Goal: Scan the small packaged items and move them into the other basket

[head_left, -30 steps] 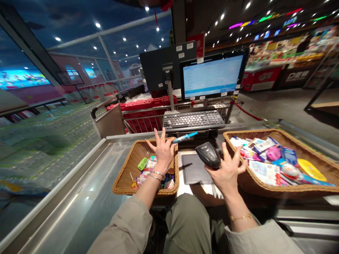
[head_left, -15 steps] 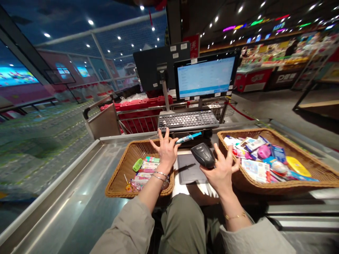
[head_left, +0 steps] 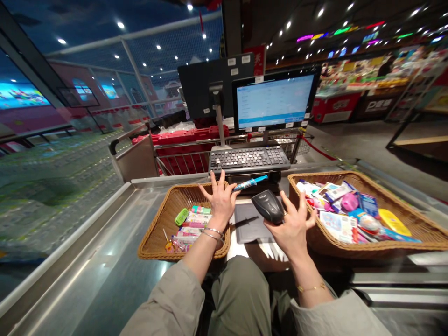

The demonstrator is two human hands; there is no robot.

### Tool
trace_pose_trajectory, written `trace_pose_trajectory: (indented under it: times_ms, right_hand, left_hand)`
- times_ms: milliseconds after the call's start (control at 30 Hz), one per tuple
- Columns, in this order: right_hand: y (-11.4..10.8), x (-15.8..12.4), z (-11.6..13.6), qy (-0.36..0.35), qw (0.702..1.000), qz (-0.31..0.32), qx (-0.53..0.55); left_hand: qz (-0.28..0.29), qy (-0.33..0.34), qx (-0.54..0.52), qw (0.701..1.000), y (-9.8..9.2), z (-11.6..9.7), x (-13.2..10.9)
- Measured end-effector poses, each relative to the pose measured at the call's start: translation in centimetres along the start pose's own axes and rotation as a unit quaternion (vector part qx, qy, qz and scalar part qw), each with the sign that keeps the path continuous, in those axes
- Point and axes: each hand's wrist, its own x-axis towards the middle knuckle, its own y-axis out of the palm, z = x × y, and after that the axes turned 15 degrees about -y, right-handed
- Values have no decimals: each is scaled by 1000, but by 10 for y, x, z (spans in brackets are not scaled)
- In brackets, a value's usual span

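Note:
Between thumb and forefinger, my left hand (head_left: 221, 200) holds a blue syringe-shaped item (head_left: 251, 182), its other fingers spread above the right rim of the left wicker basket (head_left: 154, 224). That basket holds a green item (head_left: 181, 217) and several small packs. My right hand (head_left: 292, 226) has a black barcode scanner (head_left: 268, 206) pinched at its near end, the remaining fingers spread. The scanner hangs over a grey pad (head_left: 248, 224), just below the syringe-shaped item and apart from it. Packets and toys fill much of the right wicker basket (head_left: 420, 233), close to my right hand.
A keyboard (head_left: 249, 158) lies beyond my hands, with a lit monitor (head_left: 275, 100) and the back of another screen (head_left: 199, 88) behind it. A metal counter (head_left: 115, 261) extends to the left. A cart with red crates (head_left: 192, 136) stands behind.
The camera view has shifted slightly. Both hands keep nearly the same pose, still holding the blue item and the scanner.

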Motion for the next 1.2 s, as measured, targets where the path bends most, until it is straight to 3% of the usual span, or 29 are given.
trace_pose_trajectory:
  times_ms: [433,833,1200]
  right_hand:
    - [3,-4,-7,-26,1000,8,3]
    - [1,-6,-14,-45,998,31,13]
    - [-13,1,-12,10,999,-40,-18]
  left_hand:
    - [19,-9,12,1000,0,-1,0]
    - [1,-1,5,1000,3,-1,-1]
    - [-21,8,-17,1000,0,-10,-1]
